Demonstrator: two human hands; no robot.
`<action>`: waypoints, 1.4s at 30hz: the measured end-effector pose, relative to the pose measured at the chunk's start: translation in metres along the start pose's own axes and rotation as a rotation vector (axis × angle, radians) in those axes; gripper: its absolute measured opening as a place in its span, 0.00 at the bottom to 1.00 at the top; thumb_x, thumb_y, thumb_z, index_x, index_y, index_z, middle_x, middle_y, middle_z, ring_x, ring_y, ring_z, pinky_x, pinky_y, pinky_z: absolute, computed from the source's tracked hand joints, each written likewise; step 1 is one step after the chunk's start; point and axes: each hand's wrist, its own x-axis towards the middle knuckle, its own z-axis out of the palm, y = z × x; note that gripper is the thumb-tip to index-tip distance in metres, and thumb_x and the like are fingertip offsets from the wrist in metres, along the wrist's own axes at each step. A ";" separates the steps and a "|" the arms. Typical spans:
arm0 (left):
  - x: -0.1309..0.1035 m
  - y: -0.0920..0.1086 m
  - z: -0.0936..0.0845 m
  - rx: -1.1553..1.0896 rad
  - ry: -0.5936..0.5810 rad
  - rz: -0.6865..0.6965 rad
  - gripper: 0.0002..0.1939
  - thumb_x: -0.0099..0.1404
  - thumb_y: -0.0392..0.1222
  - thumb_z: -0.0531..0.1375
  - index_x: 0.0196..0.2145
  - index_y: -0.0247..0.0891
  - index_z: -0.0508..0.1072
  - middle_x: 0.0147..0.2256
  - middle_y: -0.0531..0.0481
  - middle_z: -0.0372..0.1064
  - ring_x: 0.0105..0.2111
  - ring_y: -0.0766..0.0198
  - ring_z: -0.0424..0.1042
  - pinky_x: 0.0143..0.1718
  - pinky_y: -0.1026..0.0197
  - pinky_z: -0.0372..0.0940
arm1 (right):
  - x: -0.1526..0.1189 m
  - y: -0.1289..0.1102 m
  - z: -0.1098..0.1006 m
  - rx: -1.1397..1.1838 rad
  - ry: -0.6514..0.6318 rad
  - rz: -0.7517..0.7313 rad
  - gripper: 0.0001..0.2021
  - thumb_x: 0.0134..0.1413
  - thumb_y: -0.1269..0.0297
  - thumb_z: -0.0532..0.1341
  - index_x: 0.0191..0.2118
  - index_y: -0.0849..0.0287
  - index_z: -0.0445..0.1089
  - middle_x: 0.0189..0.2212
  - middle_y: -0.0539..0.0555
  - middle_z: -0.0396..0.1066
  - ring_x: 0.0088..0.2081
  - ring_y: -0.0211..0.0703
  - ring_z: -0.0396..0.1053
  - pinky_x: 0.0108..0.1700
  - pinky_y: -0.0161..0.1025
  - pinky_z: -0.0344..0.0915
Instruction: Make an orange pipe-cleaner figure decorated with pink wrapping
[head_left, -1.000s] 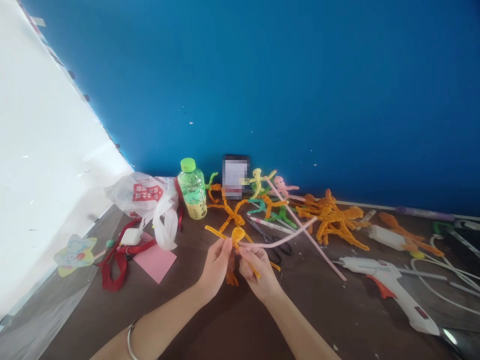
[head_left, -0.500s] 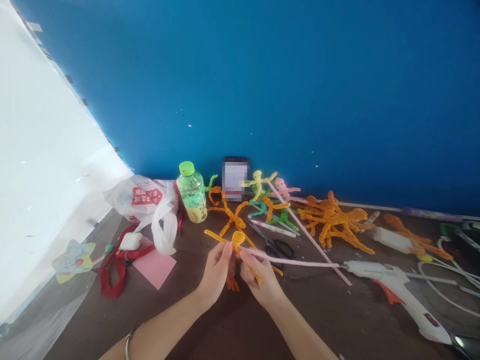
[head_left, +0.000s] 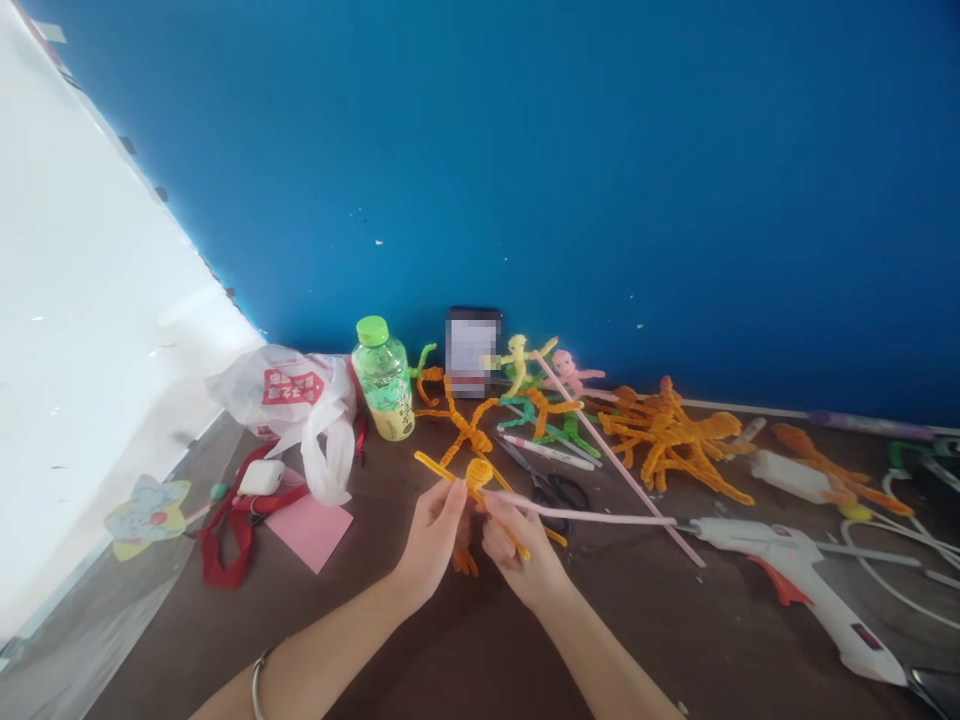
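An orange pipe-cleaner figure [head_left: 478, 474] with a wound round head is held upright between my two hands over the table. My left hand [head_left: 429, 535] is closed, its thumb and fingers pinching the figure's left side. With fingers curled, my right hand [head_left: 525, 560] pinches a pink pipe cleaner [head_left: 592, 516] at the figure's neck; the strand runs out to the right. A yellow-orange arm of the figure pokes past the right fingers. Orange legs hang below, partly hidden by the hands. Behind lie scissors [head_left: 564, 492] and a white marker [head_left: 551, 452].
A white glue gun [head_left: 795, 565] lies at right beside a second pink pipe cleaner [head_left: 622, 460]. Orange pipe-cleaner pieces [head_left: 667, 440] are piled behind. At left are a green-capped bottle [head_left: 384, 385], a plastic bag [head_left: 300, 390], pink paper [head_left: 313, 525] and an earphone case [head_left: 262, 478].
The hands and the figure stay almost where they were, with only a very slight shift. The camera view has tilted a little; the grip looks the same.
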 end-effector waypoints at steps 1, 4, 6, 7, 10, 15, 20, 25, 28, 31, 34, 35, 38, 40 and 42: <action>0.000 0.000 0.000 -0.003 -0.011 -0.010 0.20 0.58 0.56 0.52 0.23 0.34 0.62 0.16 0.58 0.49 0.15 0.75 0.49 0.17 0.69 0.47 | 0.000 0.000 0.000 0.023 -0.004 0.023 0.09 0.42 0.61 0.64 0.23 0.62 0.68 0.06 0.40 0.49 0.09 0.23 0.40 0.12 0.27 0.35; 0.000 0.000 -0.001 0.004 -0.033 -0.015 0.21 0.58 0.56 0.52 0.22 0.34 0.63 0.16 0.58 0.50 0.15 0.75 0.48 0.16 0.69 0.46 | 0.000 -0.002 -0.001 0.070 -0.035 0.085 0.10 0.42 0.61 0.65 0.22 0.63 0.68 0.06 0.39 0.48 0.09 0.22 0.38 0.11 0.26 0.34; 0.000 -0.001 -0.001 0.002 -0.029 0.000 0.21 0.58 0.57 0.52 0.22 0.34 0.63 0.16 0.58 0.50 0.14 0.75 0.47 0.16 0.68 0.45 | 0.000 -0.002 -0.001 0.073 -0.053 0.109 0.10 0.42 0.61 0.65 0.22 0.63 0.69 0.06 0.39 0.47 0.09 0.21 0.38 0.11 0.25 0.34; 0.001 -0.001 -0.002 -0.003 -0.026 0.007 0.21 0.58 0.56 0.52 0.22 0.34 0.63 0.15 0.58 0.50 0.14 0.76 0.46 0.16 0.68 0.45 | 0.000 -0.003 -0.002 0.071 -0.055 0.113 0.10 0.41 0.61 0.65 0.22 0.63 0.69 0.06 0.39 0.47 0.09 0.21 0.38 0.11 0.25 0.34; 0.001 -0.002 -0.002 -0.004 -0.021 0.022 0.20 0.58 0.56 0.52 0.24 0.34 0.64 0.15 0.58 0.50 0.14 0.75 0.47 0.16 0.68 0.45 | 0.000 -0.002 -0.002 0.063 -0.048 0.110 0.09 0.41 0.61 0.65 0.23 0.63 0.70 0.06 0.39 0.48 0.09 0.21 0.38 0.11 0.25 0.35; 0.001 -0.002 -0.002 -0.018 -0.020 0.008 0.19 0.59 0.55 0.51 0.24 0.34 0.63 0.14 0.59 0.48 0.14 0.76 0.46 0.15 0.68 0.42 | 0.000 -0.002 -0.002 0.047 -0.042 0.097 0.09 0.41 0.61 0.65 0.23 0.63 0.70 0.06 0.39 0.48 0.09 0.21 0.39 0.11 0.24 0.35; 0.001 -0.002 -0.001 -0.071 -0.042 -0.010 0.20 0.59 0.56 0.51 0.23 0.34 0.61 0.14 0.60 0.45 0.13 0.77 0.44 0.15 0.68 0.41 | -0.001 -0.002 0.001 -0.012 -0.043 0.060 0.10 0.41 0.61 0.65 0.23 0.64 0.70 0.06 0.40 0.48 0.09 0.21 0.40 0.12 0.25 0.36; 0.000 0.000 -0.001 -0.080 -0.048 0.001 0.20 0.58 0.56 0.52 0.22 0.35 0.61 0.14 0.61 0.44 0.14 0.77 0.44 0.15 0.69 0.41 | -0.001 -0.001 0.004 -0.080 0.027 -0.029 0.07 0.40 0.63 0.66 0.24 0.62 0.71 0.06 0.40 0.49 0.10 0.23 0.41 0.13 0.28 0.35; -0.002 0.001 -0.001 -0.071 -0.062 0.010 0.17 0.57 0.53 0.56 0.26 0.35 0.62 0.15 0.60 0.47 0.15 0.77 0.47 0.16 0.69 0.44 | 0.000 0.001 0.005 -0.101 0.079 -0.072 0.09 0.38 0.63 0.67 0.28 0.61 0.72 0.07 0.40 0.50 0.10 0.24 0.41 0.13 0.28 0.35; -0.003 0.000 0.001 -0.091 -0.079 0.006 0.16 0.53 0.51 0.60 0.31 0.35 0.63 0.18 0.60 0.50 0.16 0.77 0.49 0.17 0.70 0.46 | 0.000 0.003 0.006 -0.128 0.117 -0.133 0.08 0.38 0.63 0.67 0.27 0.61 0.72 0.07 0.41 0.52 0.11 0.24 0.42 0.14 0.29 0.36; -0.003 0.000 0.003 -0.128 -0.072 -0.013 0.18 0.52 0.52 0.60 0.34 0.36 0.63 0.18 0.61 0.50 0.15 0.77 0.48 0.16 0.70 0.46 | 0.001 0.003 0.006 -0.177 0.139 -0.181 0.09 0.37 0.62 0.67 0.23 0.62 0.70 0.08 0.43 0.54 0.12 0.26 0.45 0.15 0.30 0.38; -0.003 0.000 0.003 -0.130 -0.061 -0.010 0.19 0.53 0.53 0.59 0.35 0.36 0.63 0.18 0.60 0.50 0.15 0.76 0.49 0.16 0.70 0.47 | 0.001 0.003 0.005 -0.195 0.143 -0.187 0.09 0.37 0.62 0.67 0.22 0.62 0.70 0.08 0.43 0.54 0.12 0.26 0.45 0.15 0.30 0.39; -0.003 0.001 0.005 -0.115 -0.042 0.019 0.18 0.56 0.55 0.55 0.34 0.36 0.64 0.17 0.60 0.51 0.15 0.75 0.50 0.16 0.69 0.49 | 0.002 0.005 0.002 -0.242 0.164 -0.205 0.09 0.38 0.61 0.67 0.24 0.63 0.71 0.10 0.44 0.57 0.13 0.26 0.47 0.15 0.30 0.41; -0.003 0.002 0.005 -0.112 -0.053 0.025 0.18 0.58 0.55 0.53 0.32 0.35 0.63 0.17 0.60 0.50 0.14 0.75 0.50 0.15 0.69 0.48 | 0.003 0.006 -0.001 -0.283 0.170 -0.229 0.09 0.39 0.61 0.66 0.25 0.63 0.71 0.11 0.45 0.59 0.13 0.26 0.47 0.15 0.30 0.42; -0.003 0.003 0.005 -0.114 -0.067 0.016 0.18 0.58 0.56 0.52 0.29 0.35 0.62 0.17 0.60 0.50 0.14 0.76 0.48 0.15 0.69 0.46 | 0.003 0.006 -0.002 -0.347 0.170 -0.259 0.09 0.41 0.61 0.65 0.25 0.62 0.71 0.12 0.46 0.59 0.13 0.27 0.48 0.15 0.30 0.43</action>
